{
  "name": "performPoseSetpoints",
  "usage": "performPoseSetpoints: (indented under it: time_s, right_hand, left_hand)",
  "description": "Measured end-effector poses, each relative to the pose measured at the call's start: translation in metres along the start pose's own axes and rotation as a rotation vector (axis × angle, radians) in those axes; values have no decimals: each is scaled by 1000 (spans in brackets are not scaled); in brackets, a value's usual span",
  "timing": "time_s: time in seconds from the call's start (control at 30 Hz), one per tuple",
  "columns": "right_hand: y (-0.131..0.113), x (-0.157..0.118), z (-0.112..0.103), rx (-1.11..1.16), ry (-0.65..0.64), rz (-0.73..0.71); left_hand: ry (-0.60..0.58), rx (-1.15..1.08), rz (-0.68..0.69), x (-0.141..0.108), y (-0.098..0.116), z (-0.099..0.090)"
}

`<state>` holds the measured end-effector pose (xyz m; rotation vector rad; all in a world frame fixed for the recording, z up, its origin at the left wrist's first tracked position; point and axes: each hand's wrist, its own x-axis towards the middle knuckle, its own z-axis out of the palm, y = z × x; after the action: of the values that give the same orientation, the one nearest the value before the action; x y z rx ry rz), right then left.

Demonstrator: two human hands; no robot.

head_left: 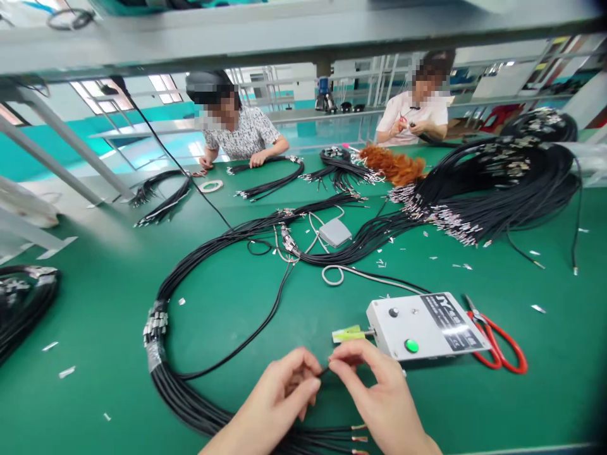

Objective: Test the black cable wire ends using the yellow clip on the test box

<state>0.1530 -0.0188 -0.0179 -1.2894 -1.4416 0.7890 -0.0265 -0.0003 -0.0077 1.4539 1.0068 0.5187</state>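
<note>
Holding a thin dark wire, we have our two hands close together, low down near the middle of the view. Our left hand curls its fingers in on the wire, and our right hand pinches its tip with thumb and finger. The wire shows in the small gap between them, over the green worktop. Just past our right hand sits a white box with a green button, and a yellow-green piece is on a rod at its left side. Scissors with red handles lie at the right end of the box. To our left, a big bundle of black cables bends round, with clear wrap on part of it. Some coppery ends poke out near our right wrist. Farther off, we see a flat grey block, a ring of tape, and a large heap of cables beside something fluffy and orange. Across from us are two people; the left person has a hand on some cables.
</note>
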Motion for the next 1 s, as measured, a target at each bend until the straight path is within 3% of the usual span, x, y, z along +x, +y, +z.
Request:
performPoseSetpoints:
  time_s: [0.13, 0.2, 0.27, 0.37, 0.43, 0.53, 0.57, 0.63, 0.7, 0.8, 1.0]
  right_hand:
    - [6, 3, -11, -2, 125, -1]
    - [8, -2, -16, -31, 187, -43]
    - [10, -12, -21, -81, 158, -95]
    - [13, -32, -31, -165, 47, -139]
    - [18, -45, -39, -217, -11, -142]
    - [27, -59, -49, -288, -69, -102]
    - [29, -61, -50, -301, -80, -84]
    - [32, -62, -51, -307, -94, -53]
    - [32, -60, -49, -297, -113, -27]
    - [28, -57, -46, -268, -139, -4]
    - [19, -52, -42, -84, -156, 141]
  left_hand:
    - [138, 593, 142, -8, -9, -32]
    - [327, 814, 185, 8, -7, -57]
    - [539, 980, 149, 33, -3, -82]
    - [612, 1061, 41, 65, 4, -105]
    - [587, 1104, 7, 68, 7, -99]
    - [409, 1121, 67, 41, 12, -61]
    - [259, 1100, 120, 27, 14, -44]
    - [-180, 1008, 254, 0, 14, -13]
    - [-321, 984, 203, -18, 9, 6]
    - [-297, 930, 114, -26, 1, 11]
    - [-242, 835, 198, -20, -1, -4]
